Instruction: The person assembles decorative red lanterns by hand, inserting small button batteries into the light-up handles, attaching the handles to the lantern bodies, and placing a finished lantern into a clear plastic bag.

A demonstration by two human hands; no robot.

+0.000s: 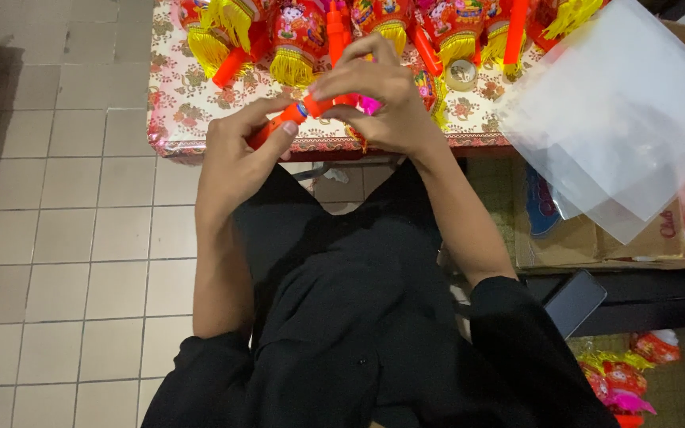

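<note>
Both hands, left hand [235, 154] and right hand [378, 99], have fingers closed on an orange stick [283, 123]; its far end's hidden. Cardboard box [596, 238] contents are buried under clear plastic bags [620, 119].

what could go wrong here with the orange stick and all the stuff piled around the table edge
1. Both hands, left hand and right hand, hold the orange stick in the air over the table edge; a slip would likely drop it onto the lap or the tiled floor.
2. The clear plastic bags overhang the cardboard box and might slide off if brushed.
3. The phone lies near the right elbow and could be knocked.
</note>
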